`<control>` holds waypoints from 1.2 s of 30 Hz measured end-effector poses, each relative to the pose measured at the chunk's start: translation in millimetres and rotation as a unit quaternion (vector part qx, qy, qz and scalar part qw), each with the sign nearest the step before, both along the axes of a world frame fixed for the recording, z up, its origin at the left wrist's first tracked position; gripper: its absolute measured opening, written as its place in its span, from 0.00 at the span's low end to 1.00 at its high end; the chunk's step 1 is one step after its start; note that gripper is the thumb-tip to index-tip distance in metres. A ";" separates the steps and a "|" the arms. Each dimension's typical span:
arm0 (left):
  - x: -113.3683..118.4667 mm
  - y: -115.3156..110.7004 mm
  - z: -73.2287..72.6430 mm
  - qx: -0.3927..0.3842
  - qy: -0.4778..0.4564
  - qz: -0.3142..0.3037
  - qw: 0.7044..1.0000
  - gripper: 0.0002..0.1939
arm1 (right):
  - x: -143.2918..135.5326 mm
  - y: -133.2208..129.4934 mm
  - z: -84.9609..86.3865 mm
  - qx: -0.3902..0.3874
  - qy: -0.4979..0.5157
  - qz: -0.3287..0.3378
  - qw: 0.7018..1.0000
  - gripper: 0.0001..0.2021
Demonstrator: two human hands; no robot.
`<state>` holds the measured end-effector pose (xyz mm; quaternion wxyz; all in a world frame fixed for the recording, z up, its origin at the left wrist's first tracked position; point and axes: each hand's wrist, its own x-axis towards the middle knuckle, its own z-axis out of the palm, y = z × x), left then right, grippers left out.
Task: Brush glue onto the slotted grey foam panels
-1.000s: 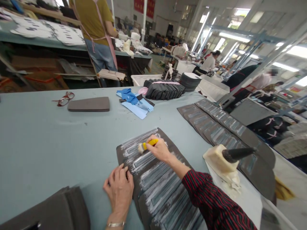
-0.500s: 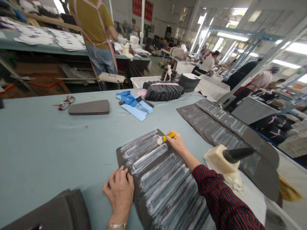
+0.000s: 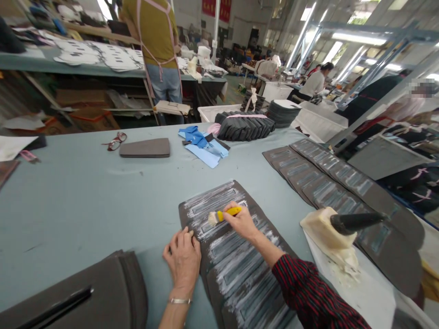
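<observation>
My right hand [image 3: 243, 223] grips a paintbrush [image 3: 234, 211] by its yellow handle. Its pale bristles touch the top dark grey panel [image 3: 216, 239], just below the slot nearest the panel's far end. White streaks of a glue-like coating surround several long slots in the overlapping panels under the brush. Beside their left edge rests my left hand [image 3: 183, 256], palm down, its fingers bent and a little apart, fingertips at the edge. It holds nothing. A pale, crusted container [image 3: 322, 228] with a black cone-shaped part on it stands right of my right forearm.
At the lower left lies a stack of dark panels [image 3: 85, 292]. Coated panels [image 3: 305, 178] overlap along the right side. Farther back are glasses [image 3: 116, 141], a grey folded piece [image 3: 144, 148], blue cloth strips [image 3: 204, 146] and a tied dark bundle [image 3: 245, 126]. A person in an apron [image 3: 159, 45] stands beyond.
My right hand has drawn the brush left and toward me, from the panel's right edge to nearer its left side. My left hand stays at the edge. The view has shifted left.
</observation>
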<state>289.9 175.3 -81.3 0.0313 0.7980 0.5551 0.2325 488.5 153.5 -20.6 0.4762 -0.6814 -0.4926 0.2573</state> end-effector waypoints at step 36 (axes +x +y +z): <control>-20.7 -36.0 10.4 -0.061 -0.074 -0.087 0.992 0.08 | -16.5 -14.9 3.9 -0.021 0.014 -0.038 0.999 0.04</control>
